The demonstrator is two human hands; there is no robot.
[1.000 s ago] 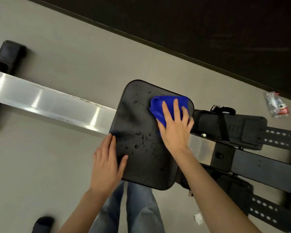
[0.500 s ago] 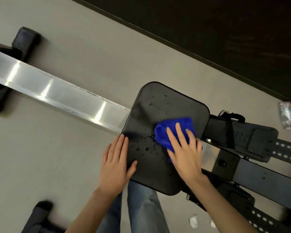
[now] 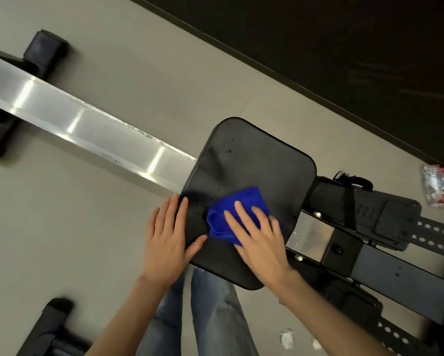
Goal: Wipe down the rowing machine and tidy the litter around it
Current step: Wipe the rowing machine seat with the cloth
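Nearer now, bunched blue cloth (image 3: 237, 214) wipes droplet-speckled seat (image 3: 254, 163).

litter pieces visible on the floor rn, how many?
3. A crumpled clear wrapper with a red label lies by the dark wall at far right. Two small white scraps lie at the bottom, near the footrest. More may be hidden under the machine.
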